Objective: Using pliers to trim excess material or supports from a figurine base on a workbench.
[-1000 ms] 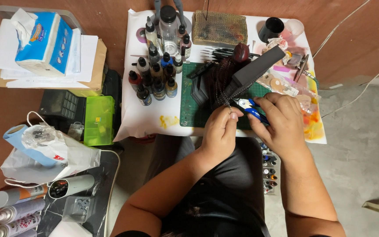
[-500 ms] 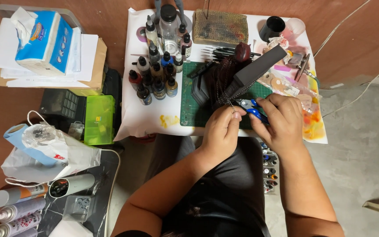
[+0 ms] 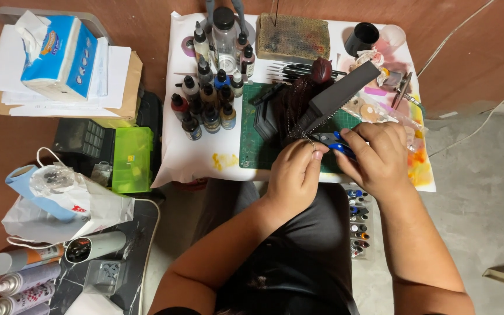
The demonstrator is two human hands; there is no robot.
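Pinching a thin chain [image 3: 309, 135] at the green mat's [image 3: 258, 153] front edge, the left hand [image 3: 296, 172] steadies it; the right hand [image 3: 377, 154] is closed round blue-handled pliers [image 3: 335, 141].

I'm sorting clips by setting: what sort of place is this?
Probably a home hobby bench for model painting or craft work. A cluster of small dropper paint bottles stands beside a green cutting mat, with fine brushes behind. The right hand holds blue-handled pliers.

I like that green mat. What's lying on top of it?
On the green cutting mat sit a dark reddish model and a grey block. Both hands, left and right, cover its front edge, hiding whatever lies beneath them.
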